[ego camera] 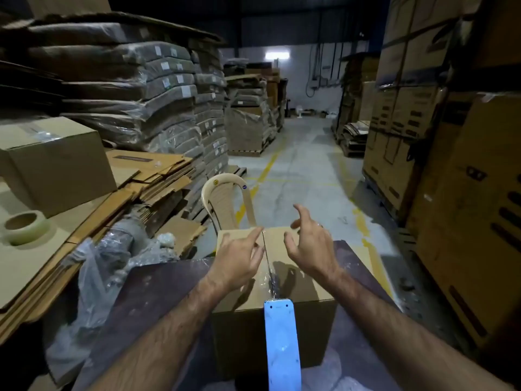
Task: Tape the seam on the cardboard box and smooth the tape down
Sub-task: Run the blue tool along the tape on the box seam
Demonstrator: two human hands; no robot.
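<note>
A brown cardboard box stands on a dark tabletop in front of me, its top flaps closed with the seam running away from me. Clear tape covers the near part of the seam. A blue tape dispenser hangs over the box's near edge, its toothed end at the top edge. My left hand lies on the left flap with fingers straight, reaching toward the seam. My right hand hovers just above the right flap, fingers spread and loosely bent, holding nothing.
A roll of clear tape lies on flattened cardboard at the left, beside a sealed box. A beige plastic chair stands behind the box. Wrapped pallets and stacked cartons line both sides of a concrete aisle.
</note>
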